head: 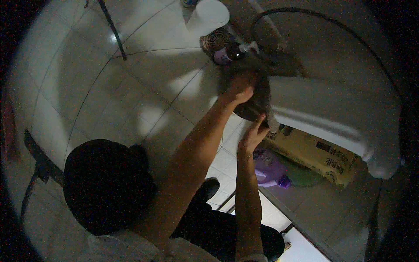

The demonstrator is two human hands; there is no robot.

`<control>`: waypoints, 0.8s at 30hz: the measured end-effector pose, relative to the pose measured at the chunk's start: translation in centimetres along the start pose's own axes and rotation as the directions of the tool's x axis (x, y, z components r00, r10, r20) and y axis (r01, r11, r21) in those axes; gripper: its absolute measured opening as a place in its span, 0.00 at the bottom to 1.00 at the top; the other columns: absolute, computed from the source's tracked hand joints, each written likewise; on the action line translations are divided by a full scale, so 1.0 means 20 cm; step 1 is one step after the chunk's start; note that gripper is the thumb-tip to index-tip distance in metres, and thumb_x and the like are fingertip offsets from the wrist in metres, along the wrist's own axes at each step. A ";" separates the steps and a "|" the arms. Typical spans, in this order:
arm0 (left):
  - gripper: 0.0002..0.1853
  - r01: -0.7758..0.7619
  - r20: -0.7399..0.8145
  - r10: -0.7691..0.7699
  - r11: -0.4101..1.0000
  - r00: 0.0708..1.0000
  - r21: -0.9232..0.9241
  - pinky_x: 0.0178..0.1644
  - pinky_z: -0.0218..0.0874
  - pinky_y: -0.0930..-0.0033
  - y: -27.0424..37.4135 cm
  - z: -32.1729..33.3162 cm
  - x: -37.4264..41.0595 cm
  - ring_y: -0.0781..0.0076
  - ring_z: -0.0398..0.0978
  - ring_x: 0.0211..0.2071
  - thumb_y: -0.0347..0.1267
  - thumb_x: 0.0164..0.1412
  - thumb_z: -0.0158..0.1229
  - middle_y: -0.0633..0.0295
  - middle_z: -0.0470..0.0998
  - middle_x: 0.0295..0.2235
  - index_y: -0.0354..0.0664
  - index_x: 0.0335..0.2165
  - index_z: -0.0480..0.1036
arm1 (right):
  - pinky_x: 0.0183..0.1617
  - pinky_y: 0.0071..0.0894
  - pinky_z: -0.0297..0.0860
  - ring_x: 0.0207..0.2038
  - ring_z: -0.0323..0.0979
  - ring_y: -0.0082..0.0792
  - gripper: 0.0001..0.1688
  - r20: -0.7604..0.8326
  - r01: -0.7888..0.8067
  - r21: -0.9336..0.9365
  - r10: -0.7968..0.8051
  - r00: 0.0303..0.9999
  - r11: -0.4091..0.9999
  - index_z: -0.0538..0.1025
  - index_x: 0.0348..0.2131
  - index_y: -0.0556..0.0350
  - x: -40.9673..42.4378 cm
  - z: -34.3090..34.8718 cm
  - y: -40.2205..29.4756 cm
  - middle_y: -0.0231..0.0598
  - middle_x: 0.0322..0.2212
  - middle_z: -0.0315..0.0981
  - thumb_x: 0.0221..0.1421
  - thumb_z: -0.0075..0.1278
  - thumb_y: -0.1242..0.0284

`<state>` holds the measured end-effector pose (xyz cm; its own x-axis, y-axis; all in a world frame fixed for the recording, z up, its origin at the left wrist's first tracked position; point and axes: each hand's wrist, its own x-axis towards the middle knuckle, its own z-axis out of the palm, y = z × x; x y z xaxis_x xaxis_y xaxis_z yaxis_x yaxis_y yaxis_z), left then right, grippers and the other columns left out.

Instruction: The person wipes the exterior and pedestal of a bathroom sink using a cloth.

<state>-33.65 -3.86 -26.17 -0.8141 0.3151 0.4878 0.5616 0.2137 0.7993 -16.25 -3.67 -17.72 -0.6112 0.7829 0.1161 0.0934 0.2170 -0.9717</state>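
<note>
Both forearms reach up from the bottom of the view to a dark, rounded thing (pixel 257 98), too dim and blurred to name. On its left side lies my left hand (pixel 242 93), with its fingertips lost in the dark. My right hand (pixel 253 137) is lower down, near the thing's bottom edge, its fingers spread apart with no object plainly between them. Just above my left hand is a dark pump bottle (pixel 226 55) with a lilac label and a pale pump head. A woven basket (pixel 212 41) stands behind the bottle.
A white tub (pixel 211 16) stands at the top. Right of my right hand are a purple plastic bottle (pixel 270 168), a yellow printed package (pixel 314 150) and a white bar (pixel 320 127). A dark hose (pixel 347 28) curves above. A dark-haired head (pixel 108 186) fills the lower left.
</note>
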 end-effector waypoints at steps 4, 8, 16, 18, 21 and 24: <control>0.19 0.217 0.221 -0.177 0.961 0.959 -0.172 0.52 0.66 0.50 0.13 -0.14 -0.01 0.41 0.75 0.45 0.34 0.67 0.43 0.42 0.77 0.45 0.35 0.49 0.72 | 0.60 0.36 0.61 0.53 0.67 0.36 0.30 -0.154 -0.088 0.007 0.088 0.984 0.996 0.68 0.54 0.65 -0.02 0.15 -0.16 0.45 0.52 0.70 0.61 0.59 0.64; 0.22 0.475 0.193 -0.443 0.862 0.875 -0.177 0.53 0.64 0.49 0.17 -0.24 -0.01 0.40 0.73 0.47 0.41 0.70 0.41 0.43 0.76 0.47 0.37 0.49 0.72 | 0.60 0.36 0.62 0.54 0.67 0.35 0.33 -0.044 -0.198 0.137 0.206 0.978 0.970 0.66 0.55 0.65 -0.01 0.16 -0.16 0.44 0.54 0.68 0.59 0.61 0.66; 0.20 0.249 -0.142 -0.346 0.855 0.928 -0.456 0.53 0.63 0.49 0.68 -0.33 0.13 0.42 0.71 0.49 0.38 0.69 0.46 0.44 0.72 0.50 0.37 0.53 0.68 | 0.55 0.35 0.65 0.52 0.69 0.37 0.30 -0.095 -0.184 0.102 0.194 0.976 0.978 0.63 0.58 0.64 0.00 0.06 -0.03 0.45 0.55 0.67 0.66 0.51 0.63; 0.19 0.159 -0.275 -0.311 0.873 0.910 -0.462 0.52 0.63 0.48 0.72 -0.31 0.14 0.43 0.71 0.48 0.36 0.68 0.47 0.44 0.73 0.49 0.37 0.53 0.69 | 0.55 0.35 0.65 0.51 0.69 0.37 0.29 -0.013 -0.095 0.263 0.102 0.995 0.960 0.63 0.57 0.64 0.02 0.00 0.00 0.45 0.54 0.68 0.66 0.51 0.63; 0.19 0.088 -0.199 -0.128 0.976 0.972 -0.199 0.50 0.65 0.47 0.54 -0.22 0.13 0.42 0.72 0.46 0.35 0.68 0.44 0.44 0.73 0.49 0.36 0.51 0.70 | 0.55 0.37 0.65 0.50 0.70 0.37 0.29 -0.119 -0.152 0.417 0.220 0.968 0.896 0.64 0.55 0.64 0.00 0.04 0.01 0.45 0.51 0.70 0.64 0.54 0.64; 0.19 0.279 0.037 -0.278 0.960 0.960 -0.024 0.51 0.64 0.46 0.24 -0.17 0.00 0.40 0.72 0.45 0.35 0.68 0.41 0.41 0.73 0.48 0.34 0.49 0.70 | 0.56 0.37 0.65 0.50 0.70 0.37 0.30 -0.195 -0.114 0.208 0.156 0.968 0.971 0.63 0.53 0.66 -0.03 0.18 -0.09 0.47 0.50 0.71 0.61 0.59 0.68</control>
<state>-31.41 -5.97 -21.05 -0.9321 0.2770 0.2334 0.3087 0.2705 0.9119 -18.97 -6.68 -16.77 -0.4244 0.9055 0.0011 -0.0027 -0.0001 -1.0000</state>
